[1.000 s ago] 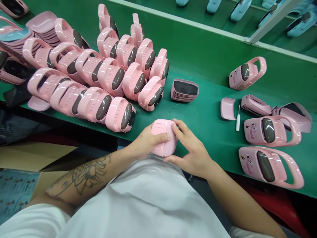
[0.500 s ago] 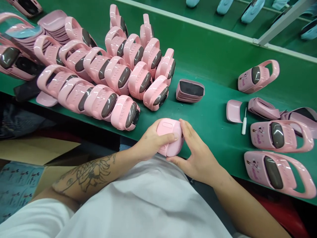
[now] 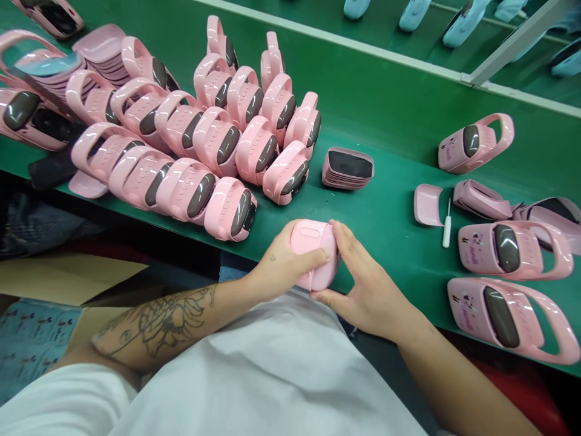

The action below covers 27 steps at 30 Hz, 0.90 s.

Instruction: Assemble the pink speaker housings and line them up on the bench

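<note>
A rounded pink plastic housing [image 3: 312, 239] is held between both hands at the bench's front edge, close to the white shirt. My left hand [image 3: 284, 260] is closed around its left side, with the thumb lying across the upper face and the other fingers hidden below. My right hand [image 3: 370, 281] grips the right end, index finger at the far corner and thumb at the near corner. The underside of the housing is out of sight. Beyond the hands stands a stack of pink curved covers [image 3: 347, 180] with a dark top surface.
Rows of pink handled housings with dark windows [image 3: 218, 142] fill the left of the green bench [image 3: 390, 242]. Rightward lie a loose pink cover [image 3: 427, 204], a white-handled screwdriver [image 3: 447, 233] and printed pink housings [image 3: 508, 248]. An open carton [image 3: 68, 278] sits below, left.
Both hands and the pink housing have shifted very slightly right and toward the body. My left thumb reaches a little farther across the housing. The grip stays the same.
</note>
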Tool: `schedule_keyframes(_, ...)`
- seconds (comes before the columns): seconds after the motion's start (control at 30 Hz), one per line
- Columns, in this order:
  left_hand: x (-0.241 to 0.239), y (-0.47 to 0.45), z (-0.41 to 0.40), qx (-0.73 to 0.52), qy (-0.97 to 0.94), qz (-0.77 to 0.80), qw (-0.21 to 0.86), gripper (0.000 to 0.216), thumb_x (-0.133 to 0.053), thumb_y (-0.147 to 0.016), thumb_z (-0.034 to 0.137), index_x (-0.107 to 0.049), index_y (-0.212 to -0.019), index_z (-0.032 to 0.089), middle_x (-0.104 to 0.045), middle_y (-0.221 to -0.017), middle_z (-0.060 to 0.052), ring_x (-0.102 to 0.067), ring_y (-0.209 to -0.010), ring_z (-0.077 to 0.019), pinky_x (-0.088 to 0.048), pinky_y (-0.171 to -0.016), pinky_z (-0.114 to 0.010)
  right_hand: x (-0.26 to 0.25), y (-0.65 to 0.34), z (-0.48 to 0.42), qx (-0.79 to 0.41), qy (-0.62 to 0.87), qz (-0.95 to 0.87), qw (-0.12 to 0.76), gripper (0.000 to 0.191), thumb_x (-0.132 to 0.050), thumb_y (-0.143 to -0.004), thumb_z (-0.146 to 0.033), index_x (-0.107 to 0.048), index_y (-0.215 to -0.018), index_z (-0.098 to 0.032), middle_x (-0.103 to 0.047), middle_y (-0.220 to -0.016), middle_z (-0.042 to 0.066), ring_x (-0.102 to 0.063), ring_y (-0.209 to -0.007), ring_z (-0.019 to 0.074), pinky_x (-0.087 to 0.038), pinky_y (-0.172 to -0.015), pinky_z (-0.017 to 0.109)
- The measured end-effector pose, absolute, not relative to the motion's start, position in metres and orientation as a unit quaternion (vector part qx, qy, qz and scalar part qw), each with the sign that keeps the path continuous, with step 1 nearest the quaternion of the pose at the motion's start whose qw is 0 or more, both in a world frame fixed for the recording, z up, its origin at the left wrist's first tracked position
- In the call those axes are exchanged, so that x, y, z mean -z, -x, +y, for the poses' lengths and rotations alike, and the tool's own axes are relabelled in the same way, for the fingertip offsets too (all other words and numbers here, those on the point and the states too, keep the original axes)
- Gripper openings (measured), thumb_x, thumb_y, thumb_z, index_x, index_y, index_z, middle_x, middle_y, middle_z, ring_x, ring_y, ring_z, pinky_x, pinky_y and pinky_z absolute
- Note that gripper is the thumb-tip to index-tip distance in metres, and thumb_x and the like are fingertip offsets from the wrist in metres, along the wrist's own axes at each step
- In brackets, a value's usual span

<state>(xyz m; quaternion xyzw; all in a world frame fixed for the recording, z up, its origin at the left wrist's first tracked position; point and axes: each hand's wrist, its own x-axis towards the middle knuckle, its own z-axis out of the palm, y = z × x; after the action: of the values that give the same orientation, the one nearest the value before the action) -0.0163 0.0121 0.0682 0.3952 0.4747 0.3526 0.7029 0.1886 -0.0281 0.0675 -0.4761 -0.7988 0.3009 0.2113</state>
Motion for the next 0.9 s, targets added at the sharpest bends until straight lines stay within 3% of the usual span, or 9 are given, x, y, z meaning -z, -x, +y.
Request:
schedule_keyframes(0.2,-0.073,0.03,0.008,-0.312,-0.456,0.494,0.671,0.079,-0.093,-0.071,0.054,-0.056,-0.131,0.018,-0.069,-0.13,-0.014,-0.066,-0.119,-0.0326,-0.056,-0.096,-0.043,-0.053,-0.177,-0.038,-0.255,0.436,-0.82,0.27,0.135,-0.089,-0.083,-0.055,0.004,-0.175,-0.023,-0.029,-0.176,0.025,-0.033,-0.164,0.0412,-0.044,-0.126,0.066)
schedule_keyframes(0.33,-0.074,0.031,0.004,-0.312,-0.467,0.497,0.662,0.083,-0.091,-0.073,0.051,-0.051,-0.139,0.02,-0.069,-0.132,-0.012,-0.068,-0.119,-0.0316,-0.057,-0.096,-0.043,-0.048,-0.168,-0.04,-0.195,0.423,-0.822,0.327,0.119,-0.086,-0.089,-0.042,-0.007,-0.175,-0.018,-0.041,-0.168,0.028,-0.043,-0.158,0.0416,-0.05,-0.121,0.065)
schedule_keyframes(0.53,-0.076,0.028,-0.001,-0.313,-0.464,0.506,0.656,0.081,-0.089,-0.073,0.049,-0.051,-0.139,0.021,-0.071,-0.124,-0.011,-0.07,-0.11,-0.0302,-0.06,-0.091,-0.041,-0.053,-0.169,-0.037,-0.199,0.398,-0.832,0.331,0.112,-0.083,-0.092,-0.033,-0.008,-0.175,-0.021,-0.041,-0.168,0.027,-0.044,-0.157,0.0411,-0.052,-0.119,0.067)
schedule_keyframes(0.73,-0.072,0.04,-0.001,-0.32,-0.456,0.474,0.682,0.087,-0.089,-0.075,0.057,-0.05,-0.144,0.022,-0.067,-0.141,-0.015,-0.066,-0.127,-0.0362,-0.057,-0.105,-0.047,-0.055,-0.166,-0.038,-0.182,0.398,-0.846,0.303,0.11,-0.078,-0.093,-0.037,-0.007,-0.173,-0.01,-0.039,-0.168,0.031,-0.039,-0.16,0.0424,-0.05,-0.12,0.068)
schedule_keyframes(0.9,-0.067,0.04,0.015,-0.342,-0.461,0.454,0.681,0.097,-0.098,-0.066,0.051,-0.052,-0.148,0.026,-0.062,-0.153,-0.015,-0.06,-0.141,-0.0399,-0.051,-0.118,-0.05,-0.049,-0.156,-0.023,-0.087,0.394,-0.856,0.322,0.105,-0.071,-0.087,-0.023,-0.011,-0.172,-0.007,-0.039,-0.168,0.032,-0.033,-0.163,0.0441,-0.049,-0.118,0.071)
